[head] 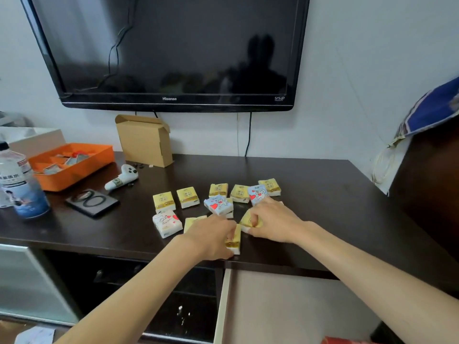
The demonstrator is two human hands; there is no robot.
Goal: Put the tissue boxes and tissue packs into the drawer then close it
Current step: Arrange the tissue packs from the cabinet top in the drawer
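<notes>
Several small tissue packs lie on the dark cabinet top [323, 194]: yellow ones such as a pack at the left [164, 201], blue heart-printed ones [218, 204], and a white one with red hearts [167, 223]. My left hand [211, 235] grips a yellow pack [234, 240] standing on edge near the front rim. My right hand [270, 223] closes on another yellow pack [249, 220], tilted up. Below the rim, the drawer [285, 306] is pulled out, pale inside, with a red item just showing at its bottom corner.
An orange tray [72, 175] with sachets, a water bottle [21, 182], a black case [93, 202], a white controller [121, 180] and a cardboard box [145, 140] occupy the left and back. A television [171, 50] hangs above. A dark cabinet stands at the right.
</notes>
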